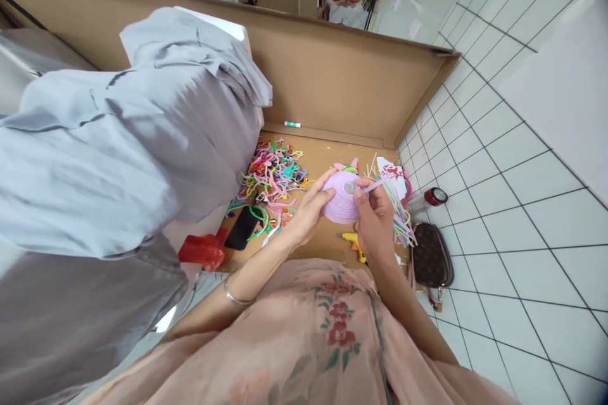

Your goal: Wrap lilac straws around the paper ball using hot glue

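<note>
A purple, ribbed, shallow dome [338, 202], seemingly wound from thin strips, is held over the cardboard surface. My left hand [311, 209] is closed on its left side, the thumb on the top. With thumb and fingers my right hand [375, 209] pinches a thin purple strip [375, 186] near the dome's pale round centre [350, 188]. Whether strip and dome are joined is hidden by the fingers. Behind the dome a pink and striped multicoloured piece [350, 168] partly shows. Below my right hand lies a yellow glue gun [352, 239], partly covered by that hand.
Left of the hands are a pile of colourful strips [275, 168], a black phone [241, 228] and a red plastic bag [204, 252]. Long strips [401, 212], a bottle [430, 197] and a brown pouch [432, 256] are at right. A cardboard wall [332, 76] stands behind.
</note>
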Action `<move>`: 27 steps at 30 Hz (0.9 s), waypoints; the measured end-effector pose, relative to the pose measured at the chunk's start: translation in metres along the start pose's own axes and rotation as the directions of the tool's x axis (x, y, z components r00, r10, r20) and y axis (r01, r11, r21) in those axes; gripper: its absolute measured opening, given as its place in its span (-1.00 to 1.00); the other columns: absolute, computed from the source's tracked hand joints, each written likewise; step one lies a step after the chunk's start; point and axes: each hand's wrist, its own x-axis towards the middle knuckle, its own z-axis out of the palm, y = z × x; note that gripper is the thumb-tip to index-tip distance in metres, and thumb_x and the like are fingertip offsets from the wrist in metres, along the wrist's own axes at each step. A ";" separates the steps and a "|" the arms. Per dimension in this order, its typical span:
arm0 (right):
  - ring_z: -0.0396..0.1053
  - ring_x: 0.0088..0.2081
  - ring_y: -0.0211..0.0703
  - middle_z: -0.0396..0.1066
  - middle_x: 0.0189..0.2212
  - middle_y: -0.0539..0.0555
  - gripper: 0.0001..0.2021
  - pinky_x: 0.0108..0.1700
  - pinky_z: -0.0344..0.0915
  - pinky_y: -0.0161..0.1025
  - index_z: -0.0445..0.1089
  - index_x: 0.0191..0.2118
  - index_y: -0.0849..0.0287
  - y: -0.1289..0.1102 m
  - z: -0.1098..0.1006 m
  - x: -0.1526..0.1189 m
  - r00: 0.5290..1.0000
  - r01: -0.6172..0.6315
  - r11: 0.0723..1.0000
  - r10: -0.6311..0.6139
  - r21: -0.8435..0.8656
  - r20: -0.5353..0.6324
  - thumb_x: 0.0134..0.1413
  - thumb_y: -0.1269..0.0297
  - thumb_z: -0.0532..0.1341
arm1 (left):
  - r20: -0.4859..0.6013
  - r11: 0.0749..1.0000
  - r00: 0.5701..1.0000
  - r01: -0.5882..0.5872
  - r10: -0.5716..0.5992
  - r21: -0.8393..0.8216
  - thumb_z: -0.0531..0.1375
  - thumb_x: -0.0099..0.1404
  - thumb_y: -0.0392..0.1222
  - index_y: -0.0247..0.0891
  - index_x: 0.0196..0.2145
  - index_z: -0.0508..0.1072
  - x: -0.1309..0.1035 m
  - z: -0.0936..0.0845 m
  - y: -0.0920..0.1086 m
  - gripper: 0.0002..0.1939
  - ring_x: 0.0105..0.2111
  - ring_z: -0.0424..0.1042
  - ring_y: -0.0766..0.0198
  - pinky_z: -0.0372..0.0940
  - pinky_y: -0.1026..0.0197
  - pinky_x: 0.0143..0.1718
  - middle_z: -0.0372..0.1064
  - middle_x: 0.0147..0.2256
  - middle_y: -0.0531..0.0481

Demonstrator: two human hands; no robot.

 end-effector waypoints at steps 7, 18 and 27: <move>0.37 0.05 -0.04 0.46 -0.01 0.10 -0.79 0.12 0.33 0.00 0.43 -0.15 0.04 -0.004 0.001 -0.005 0.998 0.033 0.993 -0.039 -0.114 -0.048 0.17 0.07 0.27 | -0.026 0.976 0.995 -0.088 0.095 0.201 0.47 -0.01 0.06 -0.18 0.26 0.32 0.001 0.007 0.002 -0.09 0.29 0.28 -0.06 0.23 0.01 0.29 0.28 0.31 -0.15; 0.35 0.09 -0.03 0.41 0.04 0.12 -0.76 0.16 0.32 -0.01 0.43 -0.09 0.02 -0.007 0.000 -0.011 0.998 0.057 0.976 -0.056 -0.211 0.010 0.25 0.02 0.21 | -0.156 0.983 0.983 -0.065 0.092 0.169 0.47 -0.04 -0.06 -0.20 0.10 0.45 0.002 0.009 0.004 -0.27 0.07 0.45 0.01 0.37 0.08 0.09 0.47 0.10 -0.11; 0.41 0.00 -0.01 0.45 -0.02 0.11 -0.75 -0.03 0.41 -0.04 0.45 -0.10 0.03 -0.011 -0.012 -0.008 0.998 -0.003 0.987 0.013 -0.160 0.064 0.24 0.01 0.22 | -0.191 0.995 0.979 -0.049 0.064 0.083 0.48 -0.14 -0.11 -0.24 0.05 0.47 0.006 0.001 0.002 -0.26 0.00 0.47 0.08 0.37 0.14 0.03 0.49 0.05 -0.12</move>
